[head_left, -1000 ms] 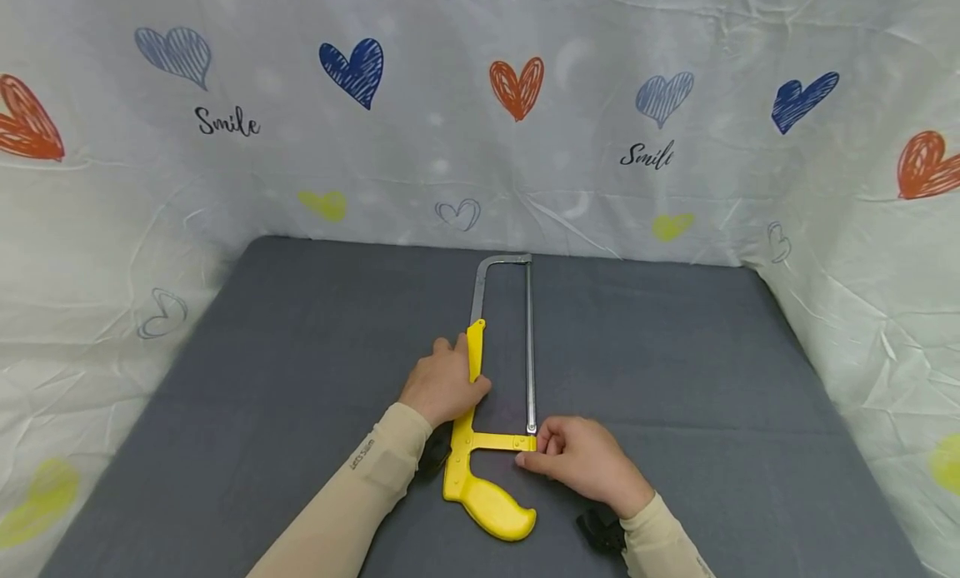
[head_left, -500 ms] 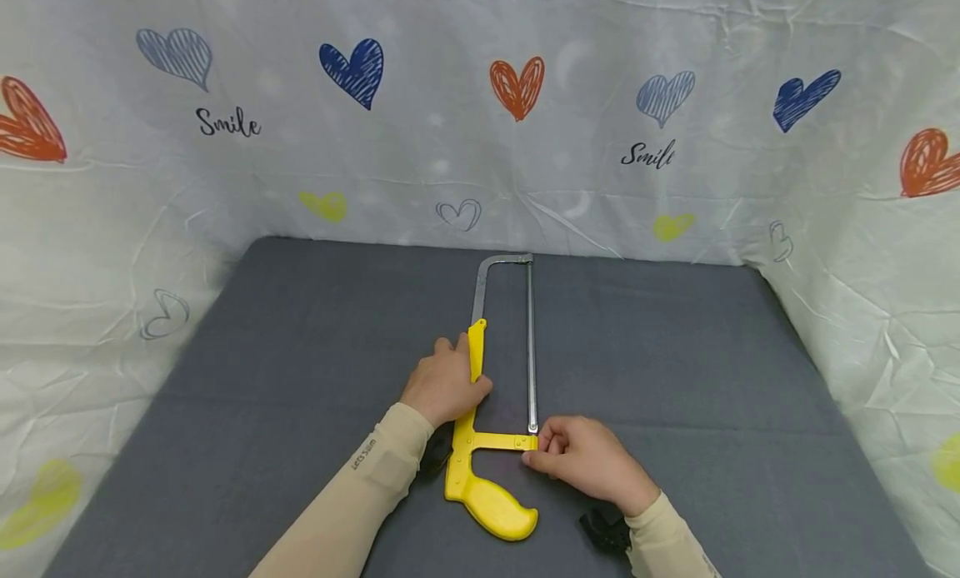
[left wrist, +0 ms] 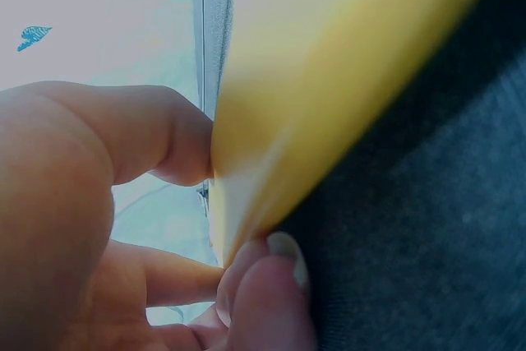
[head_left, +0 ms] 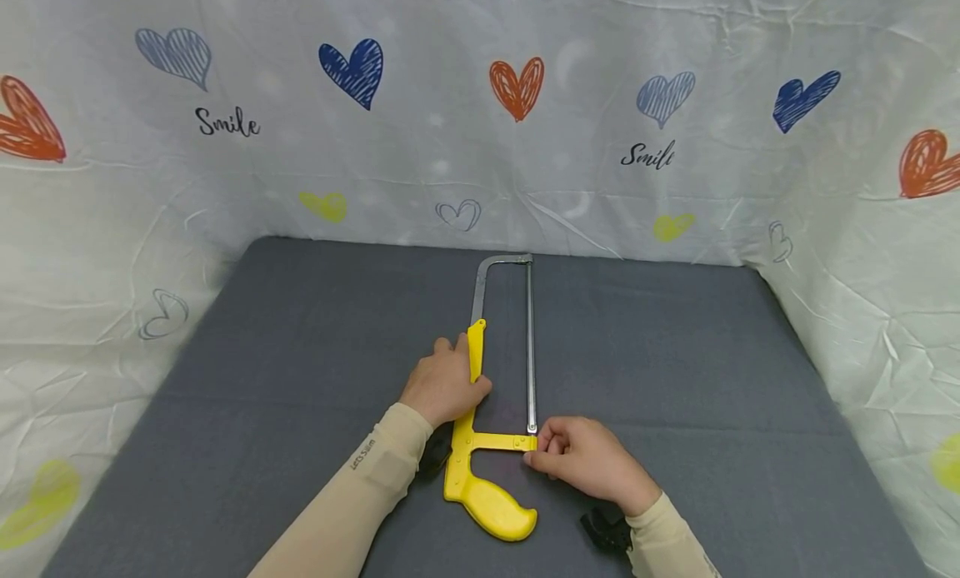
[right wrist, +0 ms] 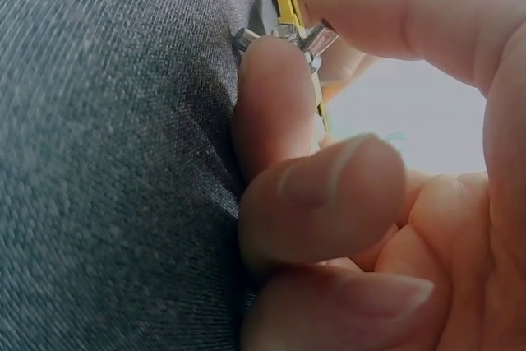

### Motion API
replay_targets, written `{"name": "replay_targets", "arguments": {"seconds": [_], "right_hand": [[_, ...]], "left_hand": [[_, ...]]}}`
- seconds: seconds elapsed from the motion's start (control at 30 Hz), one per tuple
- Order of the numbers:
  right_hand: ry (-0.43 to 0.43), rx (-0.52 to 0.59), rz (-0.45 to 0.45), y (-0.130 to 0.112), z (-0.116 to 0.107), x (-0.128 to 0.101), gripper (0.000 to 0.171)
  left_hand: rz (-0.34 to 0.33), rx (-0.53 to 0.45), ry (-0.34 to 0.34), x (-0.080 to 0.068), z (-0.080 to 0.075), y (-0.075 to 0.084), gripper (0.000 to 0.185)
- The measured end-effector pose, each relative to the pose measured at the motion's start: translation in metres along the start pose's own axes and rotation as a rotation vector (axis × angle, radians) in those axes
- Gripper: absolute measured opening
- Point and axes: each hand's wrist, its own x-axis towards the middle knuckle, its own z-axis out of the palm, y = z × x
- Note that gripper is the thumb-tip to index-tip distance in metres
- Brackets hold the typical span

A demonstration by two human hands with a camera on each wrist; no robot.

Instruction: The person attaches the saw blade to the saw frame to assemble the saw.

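A heart-printed curtain [head_left: 442, 161] is hanging behind the saw [head_left: 462, 440], which is lying on a grey table [head_left: 675, 353]. The left hand [head_left: 442, 382] is gripping the saw's yellow frame [head_left: 476, 349], while the right hand [head_left: 592, 457] is pinching a wing nut [right wrist: 314, 43] at the near end of the saw's blade [head_left: 530, 345].

Your left hand [head_left: 442, 386] hides part of the yellow frame [head_left: 476, 351], blurred and cut off in left wrist view. Your right hand [head_left: 588, 460] partly covers the wing nut [right wrist: 319, 40]; blade [head_left: 530, 345] teeth too small to tell.
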Motion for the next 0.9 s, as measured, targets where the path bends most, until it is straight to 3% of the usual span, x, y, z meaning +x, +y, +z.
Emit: {"name": "replay_targets", "arguments": {"seconds": [0.9], "right_hand": [[-0.027,0.031,-0.025,0.0014,-0.0008,-0.0007,0.014]], "left_hand": [[0.008,-0.001,0.000,0.0004,0.0004,-0.0001,0.086]]}}
